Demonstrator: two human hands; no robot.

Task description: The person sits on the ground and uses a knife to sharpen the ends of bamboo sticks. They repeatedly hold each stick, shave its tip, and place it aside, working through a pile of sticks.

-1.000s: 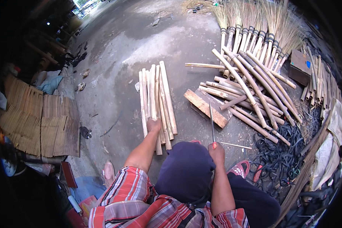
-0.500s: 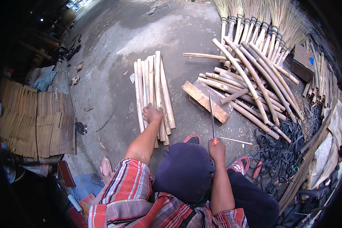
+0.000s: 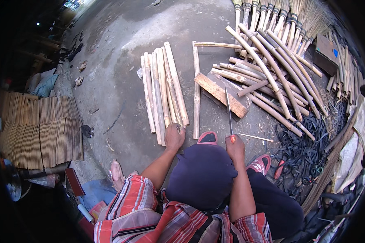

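1. Left hand (image 3: pixel 175 136): at the lower ends of a row of bamboo sticks (image 3: pixel 157 97); fingers partly curled. Cannot tell whether it grips one stick or only rests against the ends.
2. Right hand (image 3: pixel 234 148): closed around the reddish handle of a knife (image 3: pixel 230 117), blade pointing to 12 o'clock. The upright hold probably keeps the edge clear of the left hand.
3. Bamboo sticks: 12 o'clock from the left hand, roughly parallel – perhaps laid so for easy picking from the near ends.
4. Lone stick (image 3: pixel 196 109): 1 o'clock from the left hand, apart from the row.
5. Wooden block (image 3: pixel 219 94): 12 o'clock from the right hand, slanted, behind the blade in this view; contact unclear. Its place suggests a support within the knife's reach.
6. Jumbled bamboo pile (image 3: pixel 267 75): 1 o'clock from the right hand, sticks crossing; brooms (image 3: pixel 299 18) farther out that way.
7. Black strips (image 3: pixel 298 141): 3 o'clock from the right hand, tangled.
8. Slatted mat (image 3: pixel 52 133): 9 o'clock, well apart from the left hand.
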